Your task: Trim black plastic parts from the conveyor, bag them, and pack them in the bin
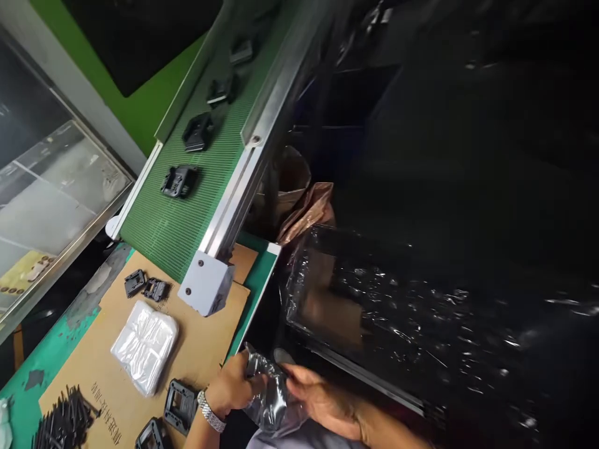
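Note:
Low in the view, above my lap, my left hand point(233, 385) is closed on one side of a clear plastic bag point(274, 408). A metal-banded watch point(210, 411) circles that wrist. From the other side, my right hand point(322, 398) grips the same bag with thumb and fingers. Something dark shows through the shiny film, but its shape cannot be made out. Left of my hands, a black plastic housing point(181, 404) lies on the cardboard sheet point(206, 349), with another black housing point(153, 434) beside it.
A green conveyor belt point(159, 218) slopes down from the back, carrying several black parts. Its metal end bracket point(203, 284) overhangs the cardboard. A stack of clear bags point(145, 346), two small black parts and a pile of black strips point(65, 421) lie there. Black plastic sheeting point(397, 312) stands right.

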`<action>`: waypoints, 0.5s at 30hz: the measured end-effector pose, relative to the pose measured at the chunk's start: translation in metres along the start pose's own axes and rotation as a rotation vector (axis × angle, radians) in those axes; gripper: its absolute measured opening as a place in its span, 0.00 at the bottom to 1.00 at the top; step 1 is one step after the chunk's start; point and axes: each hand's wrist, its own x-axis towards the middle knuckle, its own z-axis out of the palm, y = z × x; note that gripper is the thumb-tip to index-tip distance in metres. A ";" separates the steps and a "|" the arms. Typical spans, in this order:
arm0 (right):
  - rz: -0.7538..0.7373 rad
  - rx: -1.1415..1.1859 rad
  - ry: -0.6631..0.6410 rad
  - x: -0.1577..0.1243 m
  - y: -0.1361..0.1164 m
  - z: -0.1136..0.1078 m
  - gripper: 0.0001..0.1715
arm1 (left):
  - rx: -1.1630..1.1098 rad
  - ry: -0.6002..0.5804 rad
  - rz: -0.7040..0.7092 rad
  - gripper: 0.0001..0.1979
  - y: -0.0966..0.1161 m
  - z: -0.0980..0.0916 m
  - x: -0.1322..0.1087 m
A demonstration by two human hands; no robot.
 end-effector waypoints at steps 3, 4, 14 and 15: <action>-0.094 -0.103 0.282 -0.009 -0.001 -0.035 0.24 | 0.313 -0.120 0.046 0.16 0.011 0.035 0.019; -0.135 -0.076 0.364 -0.011 -0.004 -0.050 0.24 | 0.382 -0.119 0.089 0.22 0.014 0.046 0.024; -0.413 0.324 0.992 -0.010 -0.066 -0.230 0.08 | -0.071 0.158 -0.041 0.32 -0.043 0.056 0.033; -0.429 0.318 0.980 -0.006 -0.065 -0.238 0.12 | -0.107 0.194 -0.065 0.32 -0.052 0.052 0.031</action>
